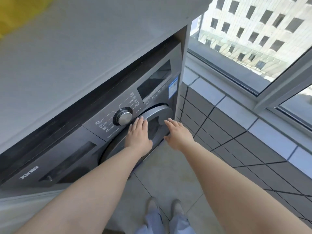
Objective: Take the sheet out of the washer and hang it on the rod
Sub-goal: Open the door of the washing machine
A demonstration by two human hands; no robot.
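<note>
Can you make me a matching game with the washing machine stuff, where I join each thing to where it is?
Things:
1. left hand
2. right hand
3. silver dial
4. blue sticker

Places:
A. at the door's right edge
B. on the panel, left of the door's top
C. flat on the round door
D. beside the dark display

Pairs: 1-C, 2-A, 3-B, 4-D

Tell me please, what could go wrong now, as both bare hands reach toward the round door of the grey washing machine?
The round grey washer door looks shut. The left hand lies flat on it with straight fingers, so it may only push rather than open it. The right hand reaches toward the door's edge beside the dark tiled wall; a swinging door might pinch fingers there. The sheet is not visible, so it may drag on the pale floor tiles when pulled out.
</note>
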